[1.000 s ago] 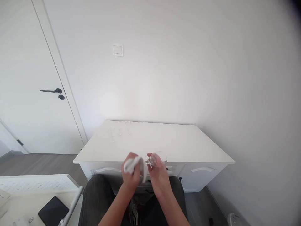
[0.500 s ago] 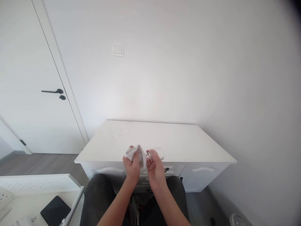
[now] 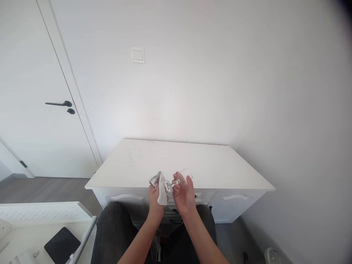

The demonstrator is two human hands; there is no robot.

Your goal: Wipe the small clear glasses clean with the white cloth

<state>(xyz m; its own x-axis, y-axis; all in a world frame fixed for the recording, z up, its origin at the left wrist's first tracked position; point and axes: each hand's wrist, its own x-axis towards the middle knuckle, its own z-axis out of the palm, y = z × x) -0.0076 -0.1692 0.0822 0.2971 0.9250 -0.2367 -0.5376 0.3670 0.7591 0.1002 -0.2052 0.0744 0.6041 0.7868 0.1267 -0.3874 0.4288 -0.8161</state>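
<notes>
My left hand point(image 3: 154, 198) is closed around a white cloth point(image 3: 161, 187), which it presses against a clear stemmed glass point(image 3: 180, 179). My right hand point(image 3: 184, 192) grips that glass by its bowl, with the stem and foot pointing left toward the cloth. Both hands hover over the front edge of a white cabinet point(image 3: 220, 172), above my dark-trousered lap. Faint clear glasses point(image 3: 134, 154) stand at the cabinet's back left.
A white door with a black handle point(image 3: 59, 104) is on the left. A white perforated tray point(image 3: 41, 214) and a black phone point(image 3: 62, 245) lie at my lower left. A wall switch point(image 3: 137, 55) sits above the cabinet.
Both hands stayed close together at the cabinet edge. The cloth shifted in my left hand around the foot of the glass, and the glass turned slightly in my right hand.
</notes>
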